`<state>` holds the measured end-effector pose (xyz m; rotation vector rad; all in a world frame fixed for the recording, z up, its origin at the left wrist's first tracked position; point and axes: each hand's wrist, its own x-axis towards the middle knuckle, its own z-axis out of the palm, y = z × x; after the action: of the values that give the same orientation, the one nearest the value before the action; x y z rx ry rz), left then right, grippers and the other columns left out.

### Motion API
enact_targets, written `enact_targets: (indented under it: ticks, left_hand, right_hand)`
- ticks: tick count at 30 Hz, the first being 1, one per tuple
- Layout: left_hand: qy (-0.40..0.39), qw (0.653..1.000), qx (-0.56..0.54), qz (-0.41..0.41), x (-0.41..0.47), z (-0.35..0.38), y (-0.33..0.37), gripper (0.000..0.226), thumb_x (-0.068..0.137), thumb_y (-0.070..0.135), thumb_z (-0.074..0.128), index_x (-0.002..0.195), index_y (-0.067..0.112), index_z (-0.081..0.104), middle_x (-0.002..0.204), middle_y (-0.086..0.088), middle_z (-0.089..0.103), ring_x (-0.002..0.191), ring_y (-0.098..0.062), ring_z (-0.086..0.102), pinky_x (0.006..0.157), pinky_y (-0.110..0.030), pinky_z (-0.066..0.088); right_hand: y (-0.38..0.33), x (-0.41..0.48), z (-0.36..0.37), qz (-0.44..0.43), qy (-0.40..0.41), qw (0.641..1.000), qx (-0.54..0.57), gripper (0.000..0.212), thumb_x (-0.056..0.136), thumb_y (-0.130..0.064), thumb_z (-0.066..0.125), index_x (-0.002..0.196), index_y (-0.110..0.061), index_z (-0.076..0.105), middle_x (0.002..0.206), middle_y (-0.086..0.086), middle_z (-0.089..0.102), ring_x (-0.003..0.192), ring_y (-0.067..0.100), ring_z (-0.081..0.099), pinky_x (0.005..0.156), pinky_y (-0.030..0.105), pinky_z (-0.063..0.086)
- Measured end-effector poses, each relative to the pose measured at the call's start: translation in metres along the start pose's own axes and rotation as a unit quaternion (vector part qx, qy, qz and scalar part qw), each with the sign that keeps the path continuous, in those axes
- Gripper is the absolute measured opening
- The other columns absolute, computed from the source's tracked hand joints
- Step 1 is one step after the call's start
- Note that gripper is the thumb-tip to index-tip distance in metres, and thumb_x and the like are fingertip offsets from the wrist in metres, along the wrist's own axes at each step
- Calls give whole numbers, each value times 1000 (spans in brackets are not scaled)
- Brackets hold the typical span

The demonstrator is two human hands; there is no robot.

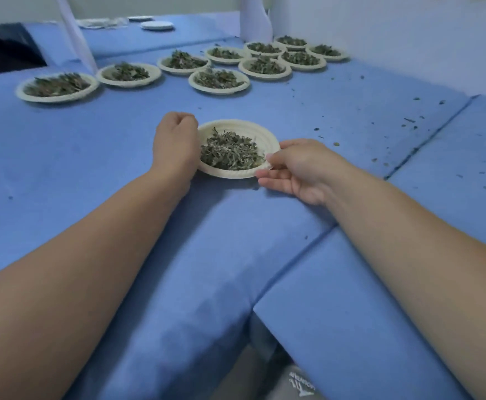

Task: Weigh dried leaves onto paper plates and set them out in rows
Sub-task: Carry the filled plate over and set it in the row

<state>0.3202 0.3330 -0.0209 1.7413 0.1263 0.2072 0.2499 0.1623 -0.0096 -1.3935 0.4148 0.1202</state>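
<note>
1. The blue padded table (91, 168) is made of soft pads pushed together. A seam (426, 140) runs at 3 o'clock.
2. A paper plate (236, 124) of dried leaves (230, 151) sits in the middle.
3. More plates of leaves (218, 90) sit in two rows at 12 o'clock.
4. Leaf crumbs (409, 120) lie at 2 o'clock.
5. An empty white plate (157, 25) sits far off at 12 o'clock.

Leaves (230, 153) on plate (236, 125), before plate rows (218, 90)

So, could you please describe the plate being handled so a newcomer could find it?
On the blue table, two rows of filled plates line the far side. Nearer, one plate of leaves sits alone between the left hand and right hand. Only it lies apart from the rows, hands at its rim.
</note>
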Motion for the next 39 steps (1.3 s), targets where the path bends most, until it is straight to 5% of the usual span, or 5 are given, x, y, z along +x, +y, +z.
enact_targets:
  ticks: [4, 11, 20, 26, 39]
  left_hand:
    - [50, 996, -44, -56, 20, -9, -1, 14, 94, 19, 45, 97, 21, 59, 90, 3, 57, 75, -13, 51, 53, -24, 37]
    - [133, 988, -63, -40, 33, -13, -17, 25, 97, 20, 47, 119, 23, 57, 101, 10, 58, 99, -17, 55, 83, -27, 38]
    - [106, 992, -71, -15, 27, -8, -18, 16, 95, 14, 53, 105, 23, 62, 82, 18, 56, 70, 15, 54, 60, -9, 39]
    - [89, 994, -52, -25, 24, -8, -13, 24, 94, 16, 51, 112, 22, 66, 103, 13, 67, 95, -5, 61, 79, -28, 46]
    - [59, 997, -48, -5, 20, -6, -12, 19, 91, 12, 52, 86, 30, 59, 70, 19, 62, 64, 11, 55, 56, -13, 40]
  right_hand:
    - [-11, 44, 31, 32, -2, 999, 31, 14, 103, 6, 42, 95, 2, 52, 86, 12, 57, 49, 13, 69, 46, 25, 57]
    - [-32, 106, 89, 42, -20, 999, 9, 21, 102, 10, 37, 119, 4, 45, 101, 20, 61, 57, 17, 72, 47, 26, 57]
    - [-39, 141, 138, 33, -72, 985, 154, 8, 92, 6, 42, 97, 11, 46, 105, 40, 64, 102, 41, 71, 97, 47, 56]
    - [-42, 150, 143, 38, -55, 976, 209, 28, 89, 0, 47, 116, 7, 47, 119, 40, 59, 103, 47, 69, 99, 55, 53]
    - [-37, 141, 147, 7, -56, 978, 199, 9, 92, 1, 44, 95, 0, 53, 132, 34, 52, 92, 38, 70, 52, 31, 49]
